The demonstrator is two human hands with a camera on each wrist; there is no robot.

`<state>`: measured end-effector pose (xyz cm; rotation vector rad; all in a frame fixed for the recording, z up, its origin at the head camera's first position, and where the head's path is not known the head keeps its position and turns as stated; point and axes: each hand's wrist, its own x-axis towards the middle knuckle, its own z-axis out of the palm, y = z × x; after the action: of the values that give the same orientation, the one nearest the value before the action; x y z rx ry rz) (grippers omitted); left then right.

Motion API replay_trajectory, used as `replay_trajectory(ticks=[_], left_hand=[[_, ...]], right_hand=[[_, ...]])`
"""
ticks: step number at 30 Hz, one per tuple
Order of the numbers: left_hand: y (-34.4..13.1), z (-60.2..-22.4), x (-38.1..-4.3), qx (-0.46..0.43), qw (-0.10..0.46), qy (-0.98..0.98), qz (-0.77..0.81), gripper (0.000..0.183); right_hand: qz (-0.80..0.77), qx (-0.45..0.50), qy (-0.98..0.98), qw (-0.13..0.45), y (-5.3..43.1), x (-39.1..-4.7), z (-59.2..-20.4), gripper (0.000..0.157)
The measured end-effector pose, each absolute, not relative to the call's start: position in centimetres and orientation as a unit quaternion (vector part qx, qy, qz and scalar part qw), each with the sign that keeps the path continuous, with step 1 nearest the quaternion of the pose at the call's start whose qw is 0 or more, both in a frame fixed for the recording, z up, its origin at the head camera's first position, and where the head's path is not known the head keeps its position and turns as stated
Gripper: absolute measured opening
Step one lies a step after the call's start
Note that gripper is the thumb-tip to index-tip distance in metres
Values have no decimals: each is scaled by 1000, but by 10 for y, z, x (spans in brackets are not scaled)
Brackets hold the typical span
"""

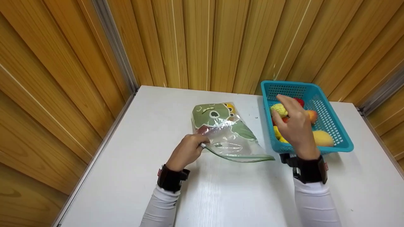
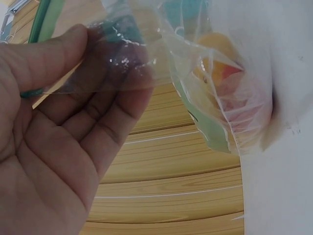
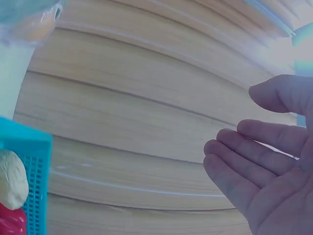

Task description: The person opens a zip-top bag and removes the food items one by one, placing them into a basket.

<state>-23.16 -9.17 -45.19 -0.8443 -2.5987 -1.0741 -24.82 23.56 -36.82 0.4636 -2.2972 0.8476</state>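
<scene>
A clear zip bag [image 1: 227,146] with a green cartoon print and a green zip edge lies on the white table. Its mouth faces the person, and through the film in the left wrist view shows a yellow and reddish fruit [image 2: 217,61]. At the left end of the zip edge, my left hand [image 1: 186,149] pinches the bag between thumb and fingers. My right hand [image 1: 296,130] is held over a teal basket [image 1: 342,132], its fingers extended and thumb apart, with nothing in the palm in the right wrist view.
Inside the basket are a yellow-green bumpy fruit [image 1: 278,110], an orange-red fruit [image 1: 312,116], a large yellow fruit [image 1: 323,138] and red pieces. Wood-patterned panels [image 1: 202,47] stand behind the table [image 1: 126,176] and along its left side.
</scene>
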Motion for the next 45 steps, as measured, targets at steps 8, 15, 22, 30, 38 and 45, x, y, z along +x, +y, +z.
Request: replay_trajectory(ticks=[8,15,22,30,38,45], left_hand=[[-92,-452,-232,-281,101,-883,-361,23],[-92,-452,-231,-281,97,-882,-365,23],[-91,-450,-232,-284,93,-882,-363,23],[-91,-451,-232,-286,98,-883,-358,26],[-91,-451,-231,-280,89,-884,-363,26],[-91,-451,-232,-285,99,-881,-364,24]], right_hand=[[338,214,-855,331,218,-216,-390,46],[361,277,-837,305,209,-195,-397,49],[373,319,-832,258,203,-180,-395,50],[335,374,-855,130,202,-172,-397,42],[313,423,-850,3,199,-167,-393,37],[270,420,-863,-77,197,-167,-391,33]])
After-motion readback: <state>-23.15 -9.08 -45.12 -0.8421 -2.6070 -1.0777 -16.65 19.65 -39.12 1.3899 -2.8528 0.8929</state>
